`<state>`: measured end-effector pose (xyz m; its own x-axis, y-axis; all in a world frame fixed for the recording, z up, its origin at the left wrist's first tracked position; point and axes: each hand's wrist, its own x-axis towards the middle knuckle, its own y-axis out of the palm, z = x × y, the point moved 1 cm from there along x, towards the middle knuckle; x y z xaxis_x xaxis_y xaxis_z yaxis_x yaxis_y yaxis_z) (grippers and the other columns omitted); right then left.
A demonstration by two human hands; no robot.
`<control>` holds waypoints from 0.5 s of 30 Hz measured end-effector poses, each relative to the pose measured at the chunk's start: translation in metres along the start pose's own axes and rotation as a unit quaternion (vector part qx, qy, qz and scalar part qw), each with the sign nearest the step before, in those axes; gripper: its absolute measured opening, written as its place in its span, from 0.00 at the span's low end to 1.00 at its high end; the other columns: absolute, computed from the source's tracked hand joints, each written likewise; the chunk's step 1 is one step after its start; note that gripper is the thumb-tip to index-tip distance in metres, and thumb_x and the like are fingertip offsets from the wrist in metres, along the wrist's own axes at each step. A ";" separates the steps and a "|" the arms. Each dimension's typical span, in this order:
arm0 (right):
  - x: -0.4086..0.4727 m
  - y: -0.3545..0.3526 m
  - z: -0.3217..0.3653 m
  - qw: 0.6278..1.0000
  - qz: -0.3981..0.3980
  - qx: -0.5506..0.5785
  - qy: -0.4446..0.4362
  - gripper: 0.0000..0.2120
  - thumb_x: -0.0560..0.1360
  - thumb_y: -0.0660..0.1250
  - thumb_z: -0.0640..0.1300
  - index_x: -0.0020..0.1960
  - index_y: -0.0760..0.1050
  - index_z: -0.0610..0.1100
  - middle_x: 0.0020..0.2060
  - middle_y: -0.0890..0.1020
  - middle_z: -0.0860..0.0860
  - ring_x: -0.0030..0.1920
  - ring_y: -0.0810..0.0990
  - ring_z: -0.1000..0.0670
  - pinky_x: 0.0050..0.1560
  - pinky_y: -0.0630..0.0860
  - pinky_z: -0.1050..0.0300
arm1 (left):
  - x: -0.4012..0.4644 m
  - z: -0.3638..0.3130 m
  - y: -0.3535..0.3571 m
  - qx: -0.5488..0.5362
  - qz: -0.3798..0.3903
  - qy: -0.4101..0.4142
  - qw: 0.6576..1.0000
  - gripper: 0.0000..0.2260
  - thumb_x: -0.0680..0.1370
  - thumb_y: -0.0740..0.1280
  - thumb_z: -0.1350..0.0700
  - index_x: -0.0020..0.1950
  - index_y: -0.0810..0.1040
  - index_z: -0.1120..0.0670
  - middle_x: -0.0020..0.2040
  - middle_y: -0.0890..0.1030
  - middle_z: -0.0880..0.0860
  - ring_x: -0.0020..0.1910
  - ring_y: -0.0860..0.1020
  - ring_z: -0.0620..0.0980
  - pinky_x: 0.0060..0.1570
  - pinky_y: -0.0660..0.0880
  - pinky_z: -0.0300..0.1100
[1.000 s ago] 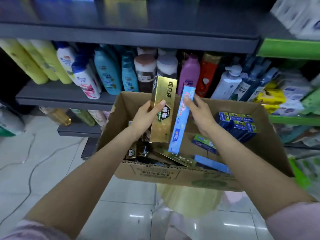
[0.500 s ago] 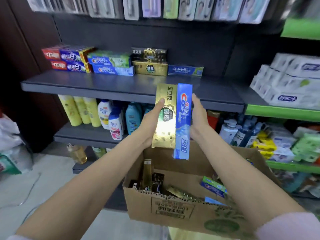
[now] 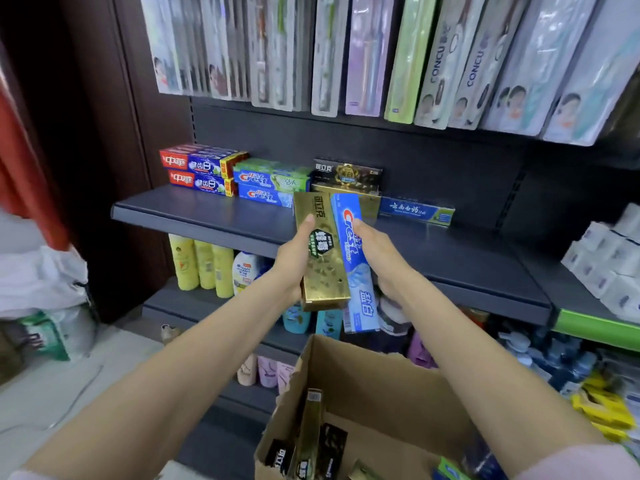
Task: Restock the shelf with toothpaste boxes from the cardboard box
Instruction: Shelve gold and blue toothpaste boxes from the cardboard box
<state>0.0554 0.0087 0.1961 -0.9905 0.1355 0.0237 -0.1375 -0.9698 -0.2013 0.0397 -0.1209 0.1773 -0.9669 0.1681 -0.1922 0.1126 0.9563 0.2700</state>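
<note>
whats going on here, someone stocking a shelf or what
Yes, a person is restocking toothpaste. The left hand holds a gold box and the right hand holds a blue Crest box, both upright and side by side, raised in front of the shelf. A few toothpaste stacks already sit at the back of the shelf, with bare space in front. The cardboard box below is open, with more boxes inside.

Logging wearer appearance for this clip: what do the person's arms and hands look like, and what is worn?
Both hands, left hand and right hand, are bare: no gloves, rings or watch visible. Forearms are uncovered; pale pink sleeves show only at the frame's bottom corners.
</note>
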 end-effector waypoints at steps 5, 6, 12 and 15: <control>0.042 0.035 0.020 0.997 0.048 0.065 0.022 0.11 0.78 0.54 0.40 0.42 0.72 0.46 0.39 0.80 0.48 0.38 0.77 0.50 0.48 0.72 0.55 | 0.031 -0.029 -0.040 -0.009 -0.027 0.021 0.999 0.35 0.69 0.65 0.32 0.66 0.73 0.55 0.56 0.82 0.55 0.51 0.82 0.56 0.53 0.79 0.54; 0.052 0.042 0.023 0.997 0.053 0.058 0.006 0.11 0.79 0.54 0.40 0.45 0.75 0.47 0.40 0.81 0.49 0.38 0.79 0.52 0.46 0.73 0.56 | 0.039 -0.038 -0.050 0.018 -0.048 0.039 0.998 0.35 0.70 0.64 0.32 0.67 0.72 0.56 0.58 0.80 0.53 0.53 0.81 0.54 0.54 0.78 0.50; 0.123 0.077 0.041 0.986 -0.005 -0.105 -0.130 0.15 0.76 0.66 0.40 0.63 0.75 0.44 0.54 0.81 0.44 0.45 0.78 0.52 0.44 0.73 0.63 | 0.094 -0.092 -0.119 0.312 -0.149 0.192 0.918 0.31 0.72 0.59 0.30 0.63 0.74 0.53 0.60 0.78 0.54 0.60 0.75 0.58 0.62 0.71 0.51; 0.158 0.103 0.053 0.930 0.003 -0.316 -0.188 0.17 0.76 0.67 0.42 0.65 0.75 0.45 0.53 0.78 0.50 0.52 0.74 0.51 0.45 0.66 0.64 | 0.126 -0.120 -0.146 0.437 -0.157 0.226 0.856 0.28 0.74 0.61 0.33 0.62 0.72 0.54 0.60 0.78 0.56 0.60 0.75 0.59 0.56 0.71 0.50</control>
<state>-0.1155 -0.0810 0.2312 -0.9389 -0.0662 0.3378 -0.2195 -0.6408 -0.7356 -0.1264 -0.2678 0.2274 -0.9487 -0.0516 0.3118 -0.2318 0.7842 -0.5756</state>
